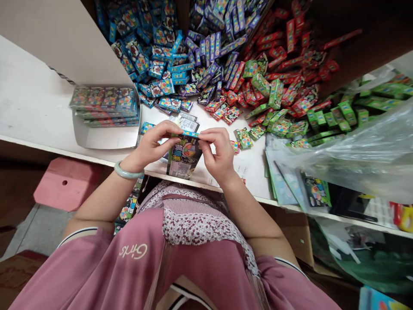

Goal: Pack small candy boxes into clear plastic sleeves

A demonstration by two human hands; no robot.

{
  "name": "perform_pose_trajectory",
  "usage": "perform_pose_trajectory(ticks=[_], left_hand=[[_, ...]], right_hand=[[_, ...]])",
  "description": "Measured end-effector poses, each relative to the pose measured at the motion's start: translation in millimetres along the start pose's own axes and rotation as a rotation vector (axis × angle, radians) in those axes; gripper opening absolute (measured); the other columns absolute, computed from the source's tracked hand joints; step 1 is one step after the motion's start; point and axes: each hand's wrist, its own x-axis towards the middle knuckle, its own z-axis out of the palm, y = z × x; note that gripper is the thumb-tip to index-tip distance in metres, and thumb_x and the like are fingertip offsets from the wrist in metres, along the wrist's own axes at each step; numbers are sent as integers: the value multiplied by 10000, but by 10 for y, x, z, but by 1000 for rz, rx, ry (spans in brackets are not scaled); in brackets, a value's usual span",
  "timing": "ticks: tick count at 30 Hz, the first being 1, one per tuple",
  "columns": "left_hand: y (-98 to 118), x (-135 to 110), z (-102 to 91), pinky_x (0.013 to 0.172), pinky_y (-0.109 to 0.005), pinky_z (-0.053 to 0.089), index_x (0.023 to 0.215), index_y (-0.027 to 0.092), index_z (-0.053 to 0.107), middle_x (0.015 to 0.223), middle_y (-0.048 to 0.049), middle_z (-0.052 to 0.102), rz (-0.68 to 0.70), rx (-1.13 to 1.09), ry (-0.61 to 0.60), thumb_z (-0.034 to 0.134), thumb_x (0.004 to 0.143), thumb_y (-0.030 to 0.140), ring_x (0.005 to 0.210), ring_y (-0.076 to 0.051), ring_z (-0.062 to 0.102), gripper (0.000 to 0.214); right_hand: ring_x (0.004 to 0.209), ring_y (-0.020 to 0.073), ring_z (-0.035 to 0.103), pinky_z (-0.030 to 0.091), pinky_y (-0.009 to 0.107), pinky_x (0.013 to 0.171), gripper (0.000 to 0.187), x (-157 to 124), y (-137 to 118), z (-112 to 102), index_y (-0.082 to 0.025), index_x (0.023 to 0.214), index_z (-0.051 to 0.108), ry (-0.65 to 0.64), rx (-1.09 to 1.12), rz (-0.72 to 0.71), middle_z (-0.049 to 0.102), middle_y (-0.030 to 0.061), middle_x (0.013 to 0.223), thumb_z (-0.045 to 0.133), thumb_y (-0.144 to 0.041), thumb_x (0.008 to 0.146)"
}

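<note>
My left hand (160, 141), with a pale green bangle on its wrist, pinches the left top corner of a black printed packet (183, 157). On the opposite corner, the thumb and fingers of my right hand (219, 150) are closed. The packet stands upright near the table's front edge and shows coloured lettering and a round, bright picture. A narrow blue strip (190, 134) runs along its top between my fingertips; whether it is a small box inside is unclear. Just behind lie clear-wrapped pieces with a printed label (189, 124).
Heaped small boxes lie at the back: blue (161, 56), purple (209, 47), red (290, 64) and green (348, 114). An open white carton (106, 137) with stacked packs stands left. Clear plastic bags (364, 150) cover the right side. A pink stool (66, 183) is below left.
</note>
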Motion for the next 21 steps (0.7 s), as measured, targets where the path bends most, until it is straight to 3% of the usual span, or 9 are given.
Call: perform_pose_trajectory(ticks=[3, 6, 8, 10, 13, 15, 17, 21], left_hand=[[-24, 30, -7, 757, -255, 568, 1049, 219, 657, 983, -44, 697, -37, -9, -14, 702, 911, 432, 915, -144, 679, 258], [-16, 50, 18, 744, -279, 563, 1037, 228, 659, 974, -25, 690, -94, -14, 12, 751, 867, 472, 879, -142, 663, 312], [29, 50, 45, 762, -313, 555, 1054, 254, 673, 996, -4, 691, -117, -11, 68, 746, 882, 438, 884, -142, 648, 262], [95, 40, 65, 790, -358, 542, 1082, 305, 695, 1034, 28, 702, -151, 5, 106, 720, 915, 367, 926, -152, 638, 179], [180, 20, 78, 770, -420, 517, 1061, 386, 718, 979, 52, 712, -168, 62, 166, 689, 939, 293, 918, -178, 628, 156], [209, 15, 88, 770, -451, 507, 1065, 411, 719, 968, 47, 712, -150, 93, 175, 687, 937, 286, 914, -195, 627, 182], [218, 20, 103, 773, -455, 503, 1070, 406, 722, 965, 44, 712, -138, 119, 161, 681, 939, 280, 917, -199, 633, 186], [213, 38, 127, 733, -421, 479, 1095, 412, 718, 964, 49, 711, -157, 133, 162, 688, 938, 286, 887, -185, 626, 203]], right_hand=[[1004, 207, 634, 538, 437, 902, 146, 26, 15, 23, -286, 1039, 634, 0, 40, -16, 667, 45, 1012, 516, -228, 977], [1089, 198, 624, 546, 400, 908, 190, 55, 102, -99, -285, 1130, 637, -123, 65, 47, 673, 52, 1116, 525, -279, 978], [1126, 188, 616, 556, 357, 876, 275, 36, 249, -326, -277, 1222, 621, -170, 76, 169, 656, 60, 1232, 555, -329, 960], [1075, 179, 630, 554, 331, 839, 307, -50, 446, -649, -244, 1219, 642, -131, 30, 324, 665, 66, 1230, 587, -348, 936], [909, 181, 643, 531, 348, 829, 157, -291, 707, -1108, -198, 980, 731, -134, -189, 522, 714, 48, 974, 634, -280, 887], [853, 183, 638, 516, 358, 843, 100, -452, 796, -1252, -198, 884, 749, -209, -319, 593, 709, 41, 893, 654, -208, 855], [854, 182, 636, 507, 354, 857, 121, -551, 818, -1236, -204, 886, 760, -280, -354, 606, 711, 48, 915, 649, -167, 854], [910, 193, 632, 495, 347, 860, 160, -534, 759, -965, -183, 956, 766, -368, -362, 616, 698, 82, 1008, 635, -140, 876]])
